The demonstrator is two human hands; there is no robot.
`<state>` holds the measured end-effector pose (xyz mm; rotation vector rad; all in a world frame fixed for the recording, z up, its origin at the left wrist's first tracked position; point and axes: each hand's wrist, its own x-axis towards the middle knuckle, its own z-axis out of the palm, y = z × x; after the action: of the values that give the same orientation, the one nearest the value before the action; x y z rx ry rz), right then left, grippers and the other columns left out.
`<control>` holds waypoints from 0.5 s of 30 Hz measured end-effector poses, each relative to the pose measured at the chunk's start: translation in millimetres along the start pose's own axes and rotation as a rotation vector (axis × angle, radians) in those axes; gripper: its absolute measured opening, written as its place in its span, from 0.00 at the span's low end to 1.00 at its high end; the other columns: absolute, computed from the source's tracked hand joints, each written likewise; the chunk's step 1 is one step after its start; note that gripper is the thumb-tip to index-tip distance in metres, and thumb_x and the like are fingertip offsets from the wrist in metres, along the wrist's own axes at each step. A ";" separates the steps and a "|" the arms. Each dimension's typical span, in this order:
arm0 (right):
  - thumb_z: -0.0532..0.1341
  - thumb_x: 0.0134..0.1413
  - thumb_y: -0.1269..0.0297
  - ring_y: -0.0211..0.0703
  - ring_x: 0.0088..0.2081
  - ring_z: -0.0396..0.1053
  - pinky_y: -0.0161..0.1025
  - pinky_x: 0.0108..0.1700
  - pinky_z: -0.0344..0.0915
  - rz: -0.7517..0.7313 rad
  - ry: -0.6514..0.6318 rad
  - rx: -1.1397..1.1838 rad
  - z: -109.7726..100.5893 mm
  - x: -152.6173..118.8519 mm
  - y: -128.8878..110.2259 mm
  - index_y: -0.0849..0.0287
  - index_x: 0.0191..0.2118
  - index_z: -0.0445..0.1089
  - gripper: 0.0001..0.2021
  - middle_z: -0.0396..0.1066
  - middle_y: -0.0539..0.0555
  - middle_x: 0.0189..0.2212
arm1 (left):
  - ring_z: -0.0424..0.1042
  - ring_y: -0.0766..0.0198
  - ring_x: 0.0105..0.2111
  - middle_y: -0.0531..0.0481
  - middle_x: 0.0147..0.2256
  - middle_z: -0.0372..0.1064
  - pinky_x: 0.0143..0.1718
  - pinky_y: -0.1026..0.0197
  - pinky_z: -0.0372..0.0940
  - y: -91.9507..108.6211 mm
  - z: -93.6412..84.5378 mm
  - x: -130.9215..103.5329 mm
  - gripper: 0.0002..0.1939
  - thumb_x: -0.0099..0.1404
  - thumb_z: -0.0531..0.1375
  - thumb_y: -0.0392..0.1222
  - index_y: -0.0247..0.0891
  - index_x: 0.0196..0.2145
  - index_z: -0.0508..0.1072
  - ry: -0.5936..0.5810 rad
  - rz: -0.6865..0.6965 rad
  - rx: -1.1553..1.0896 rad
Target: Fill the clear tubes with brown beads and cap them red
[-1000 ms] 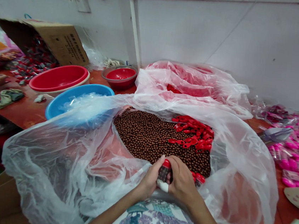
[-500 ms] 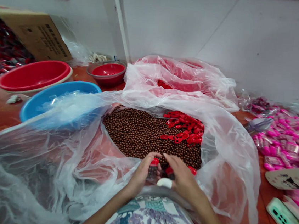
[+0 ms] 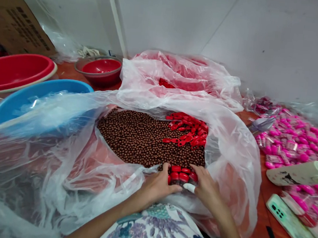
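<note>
Presently, the left hand [image 3: 159,184] curves round the left side of a cluster of red-topped containers [image 3: 184,177], and the right hand [image 3: 206,187], 1 digit covered in white, flanks its right side; I cannot tell whether either grip is closed on a container; the cluster sits at the near edge of the brown beads [image 3: 134,137] in the open plastic bag [image 3: 235,161]; red spoon-like pieces [image 3: 188,138] lie on the beads toward the bag's far right corner.

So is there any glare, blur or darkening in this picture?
Head view: bright glint on the clear plastic in the blue basin; soft, unreadable print on the cardboard box; dark top-right corner beside the pale wall.
</note>
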<state>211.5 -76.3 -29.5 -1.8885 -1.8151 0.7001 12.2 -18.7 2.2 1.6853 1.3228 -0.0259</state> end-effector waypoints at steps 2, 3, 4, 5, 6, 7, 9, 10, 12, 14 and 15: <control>0.61 0.42 0.71 0.47 0.47 0.63 0.45 0.49 0.62 -0.007 0.009 0.084 5.7 -1.2 -1.9 0.56 0.54 0.56 0.30 0.61 0.56 0.44 | 0.70 0.52 0.35 0.45 0.38 0.69 0.33 0.59 0.59 1.9 5.9 -0.2 0.35 0.47 0.62 0.55 0.41 0.49 0.56 0.020 0.002 0.028; 0.61 0.43 0.71 0.47 0.46 0.63 0.45 0.49 0.62 -0.011 0.021 0.128 8.5 -2.2 -3.2 0.55 0.55 0.55 0.30 0.60 0.56 0.45 | 0.70 0.53 0.34 0.45 0.37 0.70 0.32 0.60 0.59 1.6 8.2 -0.7 0.33 0.48 0.62 0.54 0.40 0.49 0.57 0.046 0.027 0.000; 0.60 0.43 0.70 0.47 0.47 0.63 0.45 0.49 0.62 -0.014 0.037 0.169 11.2 -3.4 -4.6 0.54 0.56 0.54 0.31 0.59 0.56 0.45 | 0.69 0.54 0.34 0.46 0.36 0.70 0.32 0.61 0.59 0.7 10.0 -1.4 0.32 0.49 0.62 0.52 0.41 0.50 0.57 0.073 0.056 -0.056; 0.60 0.44 0.70 0.47 0.48 0.62 0.46 0.50 0.62 -0.011 0.058 0.203 13.8 -4.8 -6.3 0.54 0.57 0.52 0.32 0.59 0.56 0.45 | 0.69 0.55 0.33 0.47 0.36 0.70 0.32 0.61 0.59 -0.6 11.3 -2.0 0.32 0.49 0.62 0.49 0.41 0.50 0.57 0.096 0.091 -0.128; 0.60 0.44 0.70 0.48 0.48 0.62 0.47 0.50 0.62 -0.005 0.077 0.232 16.2 -6.1 -8.3 0.54 0.57 0.51 0.33 0.59 0.56 0.46 | 0.69 0.56 0.34 0.48 0.37 0.70 0.33 0.61 0.59 -2.1 12.2 -2.6 0.33 0.49 0.62 0.47 0.41 0.51 0.56 0.113 0.125 -0.208; 0.60 0.44 0.69 0.48 0.48 0.62 0.47 0.50 0.62 0.004 0.088 0.259 18.3 -7.4 -10.5 0.54 0.58 0.50 0.33 0.59 0.56 0.46 | 0.69 0.57 0.35 0.48 0.38 0.70 0.35 0.61 0.59 -3.5 12.6 -3.0 0.34 0.49 0.62 0.44 0.42 0.52 0.56 0.121 0.158 -0.289; 0.61 0.45 0.68 0.48 0.48 0.63 0.46 0.50 0.62 0.020 0.100 0.311 21.4 -9.7 -15.9 0.54 0.59 0.50 0.34 0.60 0.56 0.46 | 0.68 0.58 0.37 0.48 0.40 0.69 0.38 0.60 0.60 -5.5 12.2 -3.5 0.36 0.47 0.63 0.39 0.43 0.53 0.56 0.110 0.204 -0.424; 0.61 0.45 0.68 0.47 0.48 0.63 0.46 0.50 0.63 0.024 0.114 0.334 22.4 -10.8 -19.1 0.55 0.59 0.50 0.34 0.61 0.57 0.46 | 0.68 0.59 0.37 0.48 0.41 0.69 0.39 0.60 0.60 -5.8 11.6 -3.9 0.36 0.47 0.62 0.38 0.42 0.54 0.56 0.098 0.224 -0.478; 0.61 0.45 0.66 0.48 0.50 0.63 0.46 0.51 0.62 0.029 0.151 0.392 23.6 -12.9 -26.6 0.54 0.59 0.51 0.33 0.61 0.57 0.48 | 0.68 0.60 0.36 0.48 0.42 0.68 0.41 0.60 0.60 -5.3 9.6 -5.2 0.40 0.46 0.62 0.35 0.42 0.57 0.53 0.060 0.259 -0.572; 0.60 0.48 0.64 0.48 0.52 0.61 0.47 0.53 0.60 0.045 0.140 0.491 24.1 -14.8 -35.3 0.54 0.58 0.52 0.30 0.61 0.57 0.51 | 0.68 0.60 0.38 0.48 0.42 0.68 0.43 0.58 0.60 -3.9 7.1 -7.7 0.46 0.44 0.63 0.34 0.42 0.60 0.49 -0.023 0.291 -0.681; 0.59 0.50 0.63 0.47 0.53 0.61 0.46 0.53 0.60 0.059 0.108 0.551 24.3 -15.6 -40.0 0.53 0.58 0.53 0.28 0.61 0.57 0.53 | 0.67 0.59 0.39 0.47 0.43 0.67 0.44 0.58 0.60 -3.1 5.8 -9.3 0.50 0.43 0.65 0.34 0.42 0.61 0.47 -0.070 0.303 -0.740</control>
<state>164.8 -90.7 -22.6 -1.5764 -1.3259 0.9787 8.9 -29.6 2.0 1.2044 0.8533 0.5164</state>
